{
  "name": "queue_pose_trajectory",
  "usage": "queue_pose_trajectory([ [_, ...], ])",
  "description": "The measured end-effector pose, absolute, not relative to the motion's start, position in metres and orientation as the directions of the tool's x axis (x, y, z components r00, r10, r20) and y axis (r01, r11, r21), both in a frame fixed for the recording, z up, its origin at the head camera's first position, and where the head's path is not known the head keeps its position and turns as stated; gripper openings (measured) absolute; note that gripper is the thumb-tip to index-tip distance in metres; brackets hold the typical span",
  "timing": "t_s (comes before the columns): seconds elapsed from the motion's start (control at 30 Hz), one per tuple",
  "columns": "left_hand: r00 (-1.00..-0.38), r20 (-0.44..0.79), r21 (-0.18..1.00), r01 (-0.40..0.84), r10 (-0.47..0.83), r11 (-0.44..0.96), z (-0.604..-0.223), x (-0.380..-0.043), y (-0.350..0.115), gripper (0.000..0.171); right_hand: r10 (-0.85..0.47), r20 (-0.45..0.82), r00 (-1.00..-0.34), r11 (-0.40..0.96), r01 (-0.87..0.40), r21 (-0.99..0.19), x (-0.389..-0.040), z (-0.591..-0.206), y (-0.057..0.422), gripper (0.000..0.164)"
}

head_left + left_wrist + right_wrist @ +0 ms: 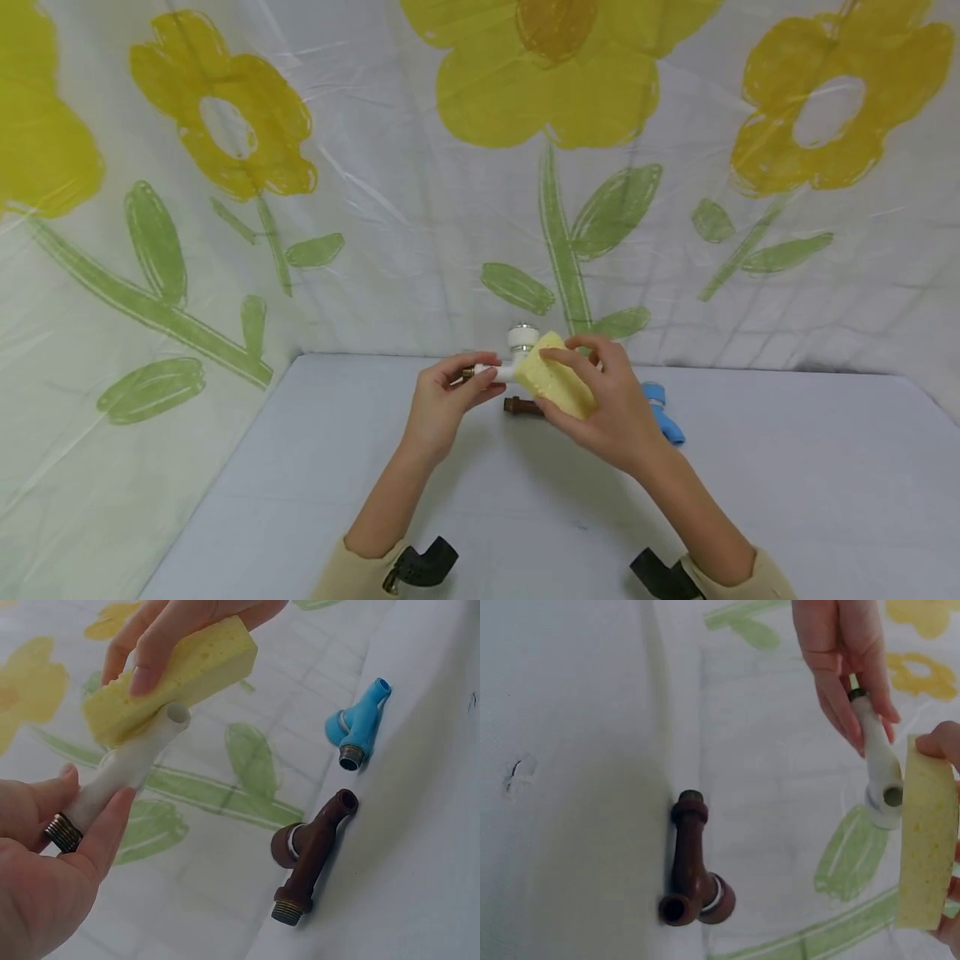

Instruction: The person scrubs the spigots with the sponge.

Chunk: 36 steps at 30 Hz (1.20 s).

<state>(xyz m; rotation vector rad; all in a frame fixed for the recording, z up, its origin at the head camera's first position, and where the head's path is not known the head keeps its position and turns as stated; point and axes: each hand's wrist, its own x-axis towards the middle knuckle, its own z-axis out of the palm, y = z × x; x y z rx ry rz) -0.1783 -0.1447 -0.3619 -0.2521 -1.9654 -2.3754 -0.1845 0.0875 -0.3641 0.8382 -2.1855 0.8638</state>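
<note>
My left hand [444, 404] pinches a white tap [127, 769] near its brass-threaded end, holding it above the table. A yellow sponge [557, 382] is gripped between the thumb and fingers of my right hand [618, 408]. In the left wrist view the sponge lies against the white tap's side, close to its open spout. The tap's round white knob [522, 336] points away, and the sponge covers part of the body in the head view. Beneath the hands lies a brown tap [311, 859], partly hidden by the right hand in the head view.
A blue tap [364, 720] lies on the table beyond the right hand, partly covered by it in the head view. The pale table [315, 475] ends at a hanging sheet [390, 275] printed with yellow flowers.
</note>
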Motion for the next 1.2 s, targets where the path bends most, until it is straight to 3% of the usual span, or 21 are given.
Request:
queue_pose_trajectory([
  [0.17,-0.983,0.135,0.971,0.105,0.127,-0.215,-0.356,-0.176,-0.143,0.032,-0.283,0.776,-0.564,0.606,-0.732,-0.311,-0.186,-0.363,0.091,0.054],
  [0.33,-0.984,0.115,0.959,0.074,0.135,-0.273,-0.351,-0.172,-0.137,0.036,-0.229,0.783,-0.578,0.631,-0.701,-0.333,-0.185,-0.362,0.092,0.054],
  [0.57,-0.979,0.14,0.957,0.096,0.147,-0.272,-0.355,-0.17,-0.135,0.036,-0.265,0.812,-0.519,0.63,-0.731,-0.262,-0.181,-0.362,0.085,0.055],
  [0.83,-0.978,0.151,0.951,0.105,0.144,-0.29,-0.355,-0.169,-0.137,0.034,-0.187,0.814,-0.55,0.642,-0.696,-0.322,-0.181,-0.363,0.087,0.056],
  [1.07,-0.973,0.143,0.952,0.085,0.181,-0.294,-0.357,-0.168,-0.136,0.035,-0.292,0.838,-0.461,0.618,-0.76,-0.202,-0.176,-0.367,0.075,0.061],
  [1.2,-0.97,0.129,0.959,0.069,0.206,-0.276,-0.357,-0.166,-0.135,0.038,-0.253,0.851,-0.46,0.623,-0.75,-0.221,-0.176,-0.366,0.075,0.061],
])
